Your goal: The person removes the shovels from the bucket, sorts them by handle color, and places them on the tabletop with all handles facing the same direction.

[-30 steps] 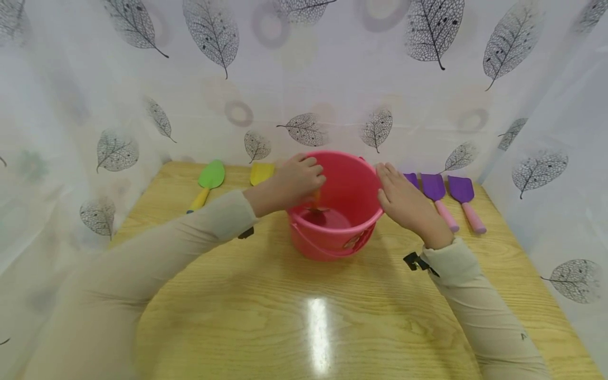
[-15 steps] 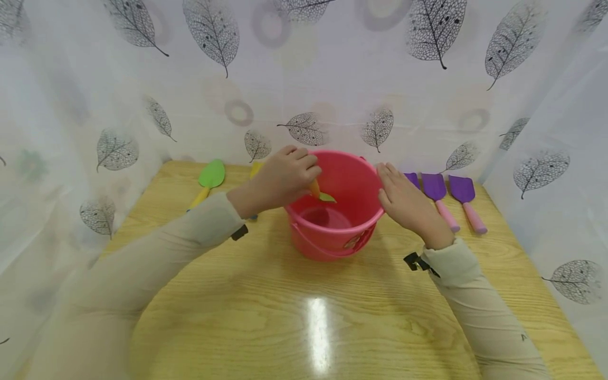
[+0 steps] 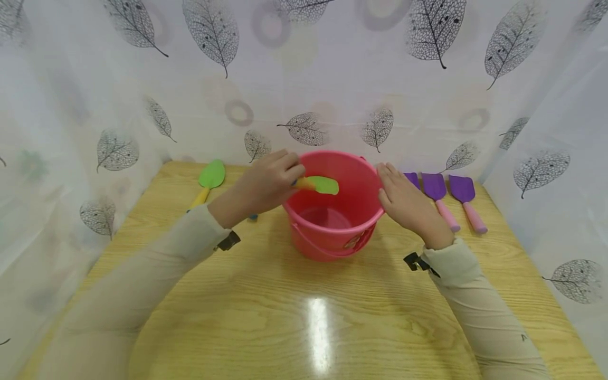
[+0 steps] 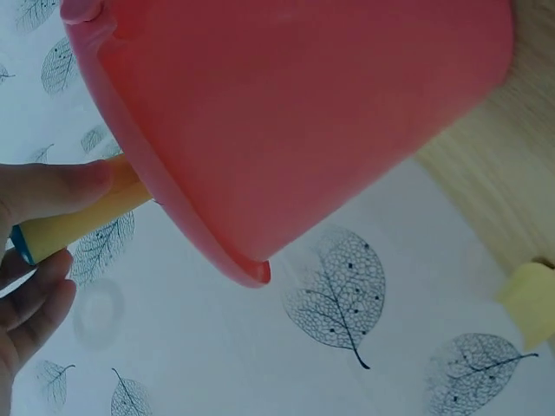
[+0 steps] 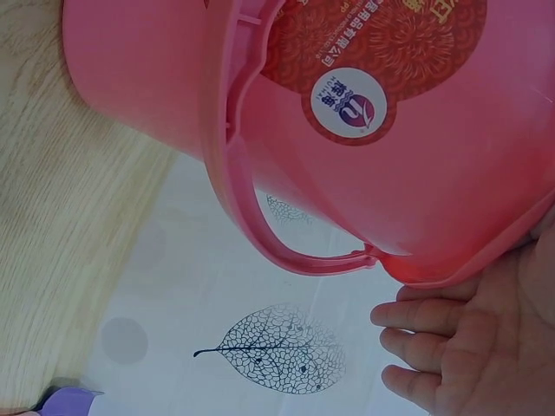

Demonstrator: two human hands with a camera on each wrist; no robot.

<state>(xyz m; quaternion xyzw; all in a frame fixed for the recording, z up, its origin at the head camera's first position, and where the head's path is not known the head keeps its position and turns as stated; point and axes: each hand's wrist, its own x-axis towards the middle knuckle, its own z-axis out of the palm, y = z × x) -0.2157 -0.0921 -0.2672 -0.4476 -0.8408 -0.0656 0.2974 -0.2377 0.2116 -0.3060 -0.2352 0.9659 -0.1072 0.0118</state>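
A pink bucket (image 3: 332, 240) stands upright on the wooden table, its handle hanging down the near side. At its left rim my left hand (image 3: 273, 177) grips a small toy shovel by its yellow handle (image 4: 87, 217), which has a blue end. The shovel's green blade (image 3: 324, 185) lies nearly level over the bucket's opening. My right hand (image 3: 408, 203) rests against the right rim, fingers straight. In the right wrist view, fingers (image 5: 421, 351) extend beside the rim, and the thumb is hidden.
Another green shovel (image 3: 211, 174) with a yellow handle lies at the back left. A yellow blade (image 4: 529, 303) shows near the table edge in the left wrist view. Several purple shovels (image 3: 433, 187) with pink handles lie at the back right. A leaf-print curtain (image 3: 332, 68) encloses the table.
My left hand has drawn back left, lifting the shovel from inside the bucket. Its blade has swung from pointing down to nearly level. The right hand and bucket have stayed put.
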